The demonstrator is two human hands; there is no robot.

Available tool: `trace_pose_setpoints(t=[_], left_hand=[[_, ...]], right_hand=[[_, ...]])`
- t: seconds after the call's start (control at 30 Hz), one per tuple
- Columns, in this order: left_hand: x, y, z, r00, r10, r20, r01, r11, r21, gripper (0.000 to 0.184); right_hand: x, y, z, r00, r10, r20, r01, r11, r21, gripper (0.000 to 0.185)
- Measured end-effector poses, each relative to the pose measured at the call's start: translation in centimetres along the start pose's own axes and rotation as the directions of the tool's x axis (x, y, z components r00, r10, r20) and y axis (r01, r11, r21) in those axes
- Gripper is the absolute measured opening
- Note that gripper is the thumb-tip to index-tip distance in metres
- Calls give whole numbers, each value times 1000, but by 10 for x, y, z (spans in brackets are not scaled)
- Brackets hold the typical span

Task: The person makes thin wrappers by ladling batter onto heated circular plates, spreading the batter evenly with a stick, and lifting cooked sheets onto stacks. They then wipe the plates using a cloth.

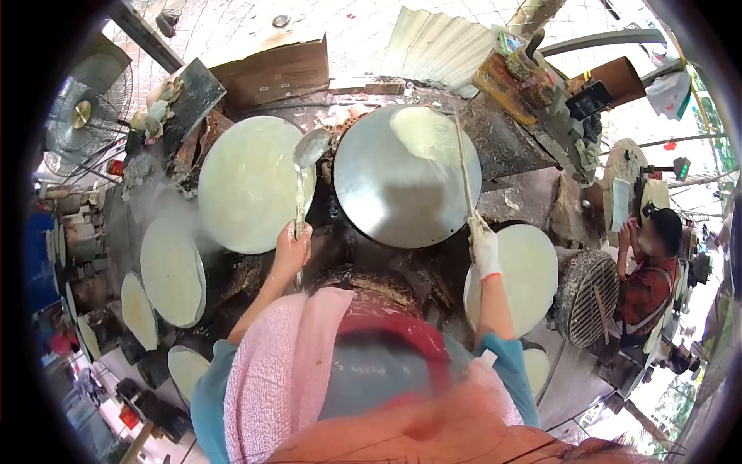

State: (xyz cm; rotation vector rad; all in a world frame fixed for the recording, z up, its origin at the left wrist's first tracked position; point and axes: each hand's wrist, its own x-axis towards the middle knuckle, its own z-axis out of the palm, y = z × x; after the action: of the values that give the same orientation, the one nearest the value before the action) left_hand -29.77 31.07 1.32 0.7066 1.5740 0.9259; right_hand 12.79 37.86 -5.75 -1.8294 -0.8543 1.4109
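My bare left hand (292, 249) is closed round the batter-smeared handle of a metal ladle (311, 148). The ladle's bowl hangs over the right edge of a round griddle covered by a pale, thin pancake (251, 185). In a white glove, my right hand (485, 249) grips a long thin wooden stick (464, 166). That stick reaches along the right side of a shiny round griddle (386, 193). A patch of pale batter (425, 131) lies on the griddle's far part, beside the stick's upper end; whether they touch I cannot tell.
More pale round sheets lie at left (171, 271) and beneath my right forearm (522, 271). At the far left stands a fan (81, 116). Cardboard (270, 73) stands behind the griddles. Right of me are a round grate (591, 298) and another person (653, 271).
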Motion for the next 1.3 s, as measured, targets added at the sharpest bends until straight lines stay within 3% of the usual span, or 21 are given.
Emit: trace_pose_setpoints(t=[0.07,0.13,0.17,0.23,0.3,0.33,0.37,0.43,0.53,0.6,0.63,0.73,0.8,0.87,0.9,1.0,1.03,1.07,1.13,1.2,1.3], left_hand=[[-6,-5,11,999,-23,-31,22,1000,-16,7],[-11,-9,26,997,-38,-62,36,999,-41,8],[-14,-10,32,996,-46,-72,42,998,-46,8],[-18,-12,37,995,-45,-83,41,998,-52,9],[-23,-5,41,992,-46,-118,44,999,-26,8],[-28,-3,43,989,-55,-138,53,998,-15,8],[-29,-2,45,984,-61,-165,50,997,-65,8],[-32,-9,48,980,-52,-194,42,998,-54,8],[-37,-17,49,978,-54,-202,43,997,-59,9],[-37,-21,49,975,-66,-212,48,995,-91,10],[-39,-20,50,972,-64,-227,46,995,-83,10],[-44,-16,51,964,-69,-257,57,997,-54,11],[-45,-17,51,962,-74,-264,66,997,-42,12],[-47,-26,49,958,-89,-274,73,995,-68,12],[-51,-31,48,955,-102,-277,83,993,-81,13],[-57,-36,41,942,-129,-311,136,991,-2,14],[-56,-39,38,943,-100,-317,119,992,40,14],[-51,-41,34,944,-71,-323,104,991,83,14],[-36,-39,25,947,-39,-319,96,981,166,17],[-8,-50,17,942,111,-317,38,902,430,21],[31,-48,16,898,376,-229,-88,663,743,26]], right_hand=[[-1,-18,12,970,195,145,-167,968,-186,39],[-11,-30,38,937,231,261,-210,972,-105,39],[-4,-17,40,925,131,357,-121,991,-49,40],[19,18,31,931,-60,360,52,998,33,35],[35,1,1,888,-348,300,416,886,-203,37],[43,-22,-18,954,-116,275,191,945,-264,38],[62,-24,-16,917,-280,284,341,919,-195,37],[54,-54,-18,934,207,292,-99,933,-345,36],[39,-44,2,813,125,569,-7,979,-205,39],[53,-13,-1,780,112,615,-43,991,-126,41],[71,-8,-11,814,-37,580,165,972,-169,40],[84,-72,-34,882,-109,459,280,904,-324,43],[119,-58,-33,871,43,490,166,912,-375,36],[74,-92,-10,819,216,532,120,842,-526,36],[64,-90,-9,772,275,573,79,853,-516,37],[66,-69,-23,692,245,680,11,937,-349,39],[83,-65,-30,761,160,629,210,856,-473,37],[121,-39,-38,754,-18,657,324,879,-349,38],[129,-73,-29,828,-63,558,295,894,-336,39],[122,-96,-11,777,80,625,280,845,-456,40],[104,-90,-11,698,279,660,222,792,-569,39]])
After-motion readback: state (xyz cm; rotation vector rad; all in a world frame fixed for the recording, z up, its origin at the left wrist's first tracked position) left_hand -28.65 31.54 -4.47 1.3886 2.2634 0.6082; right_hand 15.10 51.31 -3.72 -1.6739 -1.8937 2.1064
